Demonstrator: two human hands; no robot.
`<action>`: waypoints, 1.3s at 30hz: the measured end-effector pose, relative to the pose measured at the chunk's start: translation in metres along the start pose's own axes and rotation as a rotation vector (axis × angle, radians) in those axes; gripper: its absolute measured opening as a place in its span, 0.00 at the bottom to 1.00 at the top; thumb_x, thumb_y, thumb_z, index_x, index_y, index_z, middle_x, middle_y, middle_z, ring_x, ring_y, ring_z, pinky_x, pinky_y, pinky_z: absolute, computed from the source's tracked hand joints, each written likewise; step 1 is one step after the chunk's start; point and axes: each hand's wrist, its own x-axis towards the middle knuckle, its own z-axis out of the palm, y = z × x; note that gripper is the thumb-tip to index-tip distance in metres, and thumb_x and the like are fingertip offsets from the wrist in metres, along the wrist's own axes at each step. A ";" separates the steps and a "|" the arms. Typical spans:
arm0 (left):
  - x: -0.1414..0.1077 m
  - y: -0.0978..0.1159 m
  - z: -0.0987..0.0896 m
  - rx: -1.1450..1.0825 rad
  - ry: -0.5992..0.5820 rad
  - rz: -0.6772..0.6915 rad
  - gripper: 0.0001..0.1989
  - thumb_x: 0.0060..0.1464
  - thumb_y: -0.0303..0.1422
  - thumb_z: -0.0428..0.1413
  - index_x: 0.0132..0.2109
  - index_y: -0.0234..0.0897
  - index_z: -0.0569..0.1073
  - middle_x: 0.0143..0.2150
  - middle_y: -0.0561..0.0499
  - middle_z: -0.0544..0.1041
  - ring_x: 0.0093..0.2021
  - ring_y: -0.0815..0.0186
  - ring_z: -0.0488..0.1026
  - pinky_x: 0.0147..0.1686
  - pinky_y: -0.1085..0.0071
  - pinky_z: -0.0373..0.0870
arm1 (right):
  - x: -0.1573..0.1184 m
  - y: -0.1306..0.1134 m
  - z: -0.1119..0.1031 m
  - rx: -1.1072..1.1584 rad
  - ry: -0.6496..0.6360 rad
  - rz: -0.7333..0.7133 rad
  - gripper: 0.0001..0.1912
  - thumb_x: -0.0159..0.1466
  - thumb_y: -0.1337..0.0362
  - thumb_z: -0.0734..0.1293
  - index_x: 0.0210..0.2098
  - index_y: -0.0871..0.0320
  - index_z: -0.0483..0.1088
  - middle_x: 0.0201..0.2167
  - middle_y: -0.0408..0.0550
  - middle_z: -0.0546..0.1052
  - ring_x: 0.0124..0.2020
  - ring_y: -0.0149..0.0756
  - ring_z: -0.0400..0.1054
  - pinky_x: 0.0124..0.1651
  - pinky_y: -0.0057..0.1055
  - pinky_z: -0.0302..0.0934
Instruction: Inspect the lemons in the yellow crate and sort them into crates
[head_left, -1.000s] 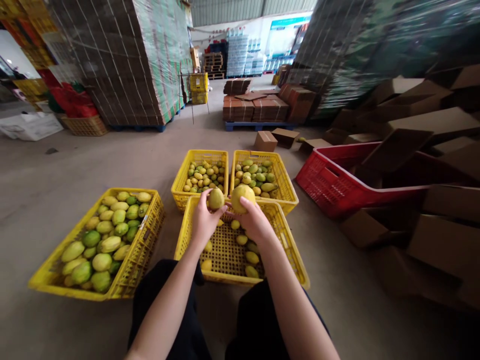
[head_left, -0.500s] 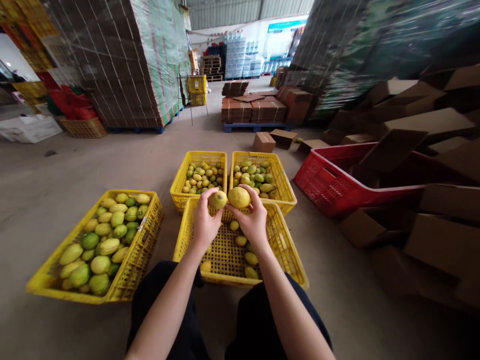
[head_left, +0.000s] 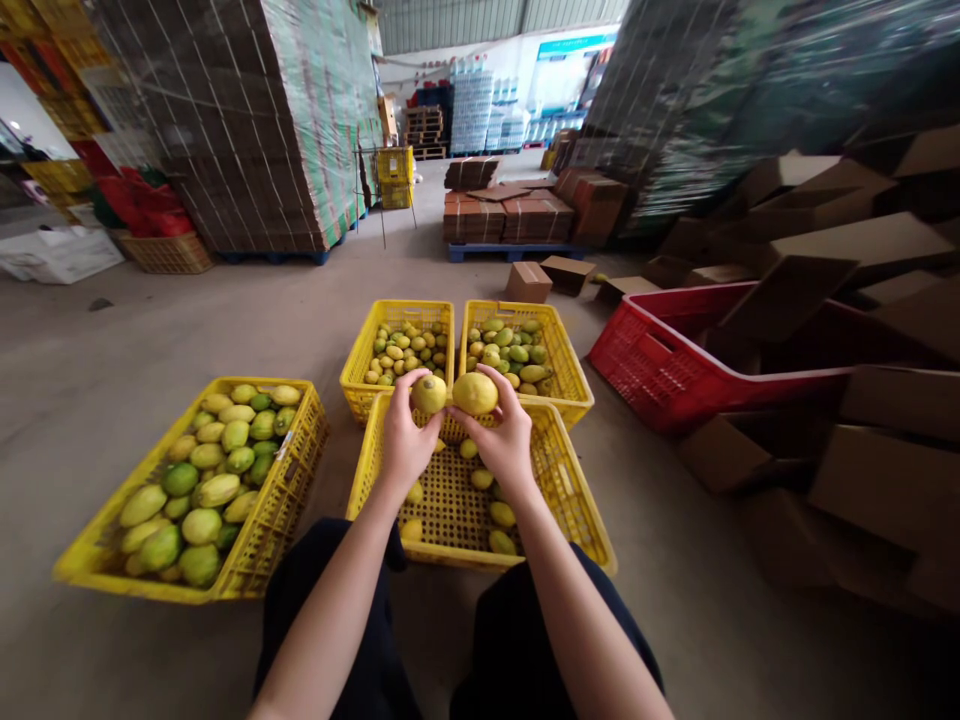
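The right hand holds fruit; the blue sign is illegible.

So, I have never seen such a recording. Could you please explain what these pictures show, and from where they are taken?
There is no machine here: a person works bare-handed. Every picture comes from one head-worn camera, looking forward and down. The left hand holds a yellow fruit, the right hand a second fruit, over a yellow crate with some loose fruits inside. On the floor, two more fruit crates stand behind it, and a fuller crate is at the left.
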 end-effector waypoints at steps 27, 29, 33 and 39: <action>0.016 0.010 -0.011 -0.889 -0.116 -1.067 0.18 0.63 0.36 0.42 0.37 0.27 0.71 0.22 0.45 0.75 0.17 0.70 0.70 0.25 0.72 0.75 | 0.010 -0.004 0.001 0.774 -0.237 0.901 0.20 0.62 0.53 0.59 0.28 0.63 0.72 0.19 0.51 0.75 0.15 0.30 0.65 0.18 0.24 0.60; 0.017 0.008 -0.011 -0.917 -0.123 -1.053 0.17 0.62 0.36 0.44 0.38 0.26 0.71 0.26 0.43 0.76 0.21 0.69 0.72 0.26 0.73 0.74 | 0.009 -0.005 0.002 0.801 -0.201 0.875 0.17 0.61 0.57 0.59 0.29 0.65 0.72 0.21 0.52 0.76 0.17 0.31 0.66 0.20 0.25 0.61; 0.018 0.006 -0.010 -0.967 -0.044 -1.006 0.09 0.60 0.32 0.49 0.42 0.29 0.70 0.31 0.44 0.77 0.28 0.67 0.75 0.35 0.70 0.75 | 0.010 -0.004 0.003 0.879 -0.086 0.832 0.10 0.56 0.63 0.61 0.28 0.63 0.71 0.22 0.50 0.75 0.21 0.32 0.67 0.20 0.25 0.61; 0.018 0.005 -0.008 -0.895 -0.059 -1.062 0.16 0.62 0.37 0.44 0.40 0.29 0.71 0.27 0.45 0.76 0.19 0.68 0.71 0.28 0.67 0.75 | 0.011 -0.002 0.007 0.910 0.002 0.762 0.07 0.54 0.62 0.68 0.28 0.59 0.68 0.21 0.42 0.73 0.21 0.30 0.66 0.19 0.25 0.60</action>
